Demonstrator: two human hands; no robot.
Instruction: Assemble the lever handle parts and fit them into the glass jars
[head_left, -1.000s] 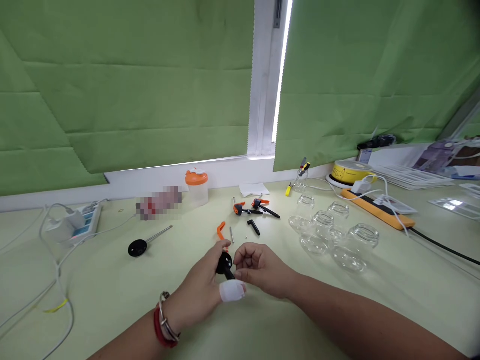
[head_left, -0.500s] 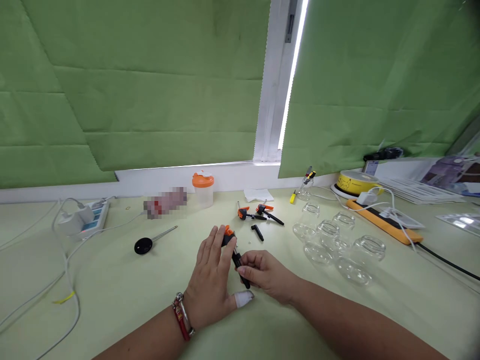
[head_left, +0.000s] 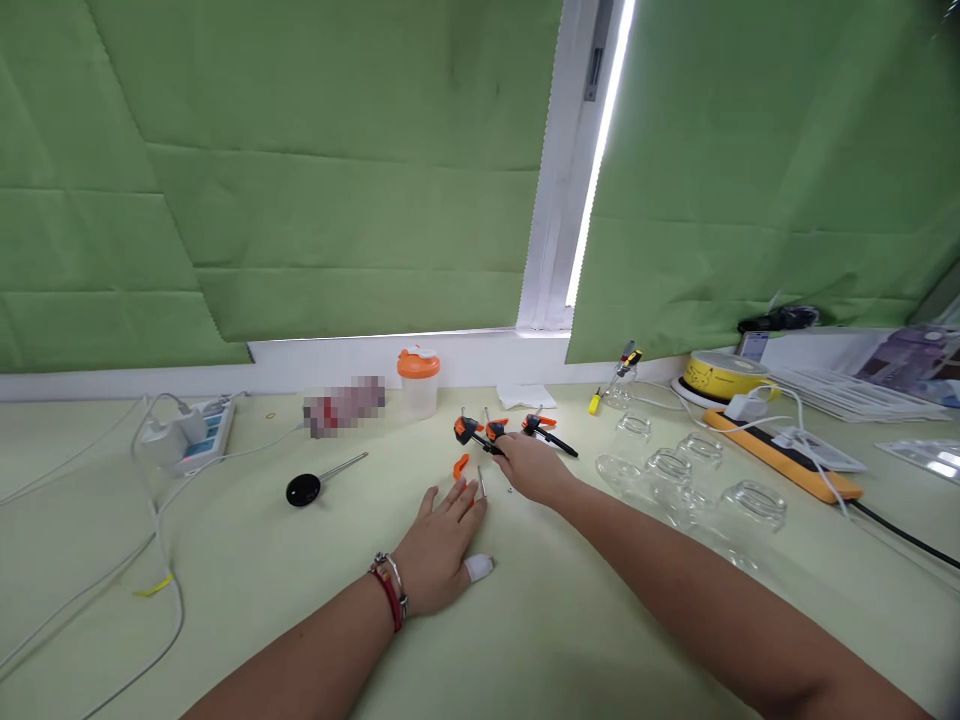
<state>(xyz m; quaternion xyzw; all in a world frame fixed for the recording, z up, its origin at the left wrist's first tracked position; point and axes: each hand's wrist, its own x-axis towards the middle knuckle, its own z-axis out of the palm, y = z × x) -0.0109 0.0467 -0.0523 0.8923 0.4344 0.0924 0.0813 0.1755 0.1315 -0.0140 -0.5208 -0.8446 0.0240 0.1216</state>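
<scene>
My left hand (head_left: 442,550) lies flat on the table with its fingers stretched out, a white wrap on the thumb tip. By its fingertips are a small curved orange part (head_left: 460,466) and a thin metal rod (head_left: 481,482); what lies under the fingers is partly hidden. Farther forward, my right hand (head_left: 532,468) has its fingers closed at the black handle of a black-and-orange tool (head_left: 466,430). Two similar pieces stand close by: a middle tool (head_left: 496,429), partly covered by the hand, and a right tool (head_left: 541,424) with a long black handle.
Several clear glasses (head_left: 754,503) stand upside down at the right. Behind them is an orange power strip (head_left: 780,455) with cables. Screwdrivers (head_left: 626,362) lean in a glass. An orange-lidded cup (head_left: 418,385), a black round-headed tool (head_left: 304,489) and a white power strip (head_left: 210,437) are leftward.
My right hand has moved forward from beside my left hand to the group of tools, where a third black-and-orange tool now shows at the left. My left hand has flattened onto the table.
</scene>
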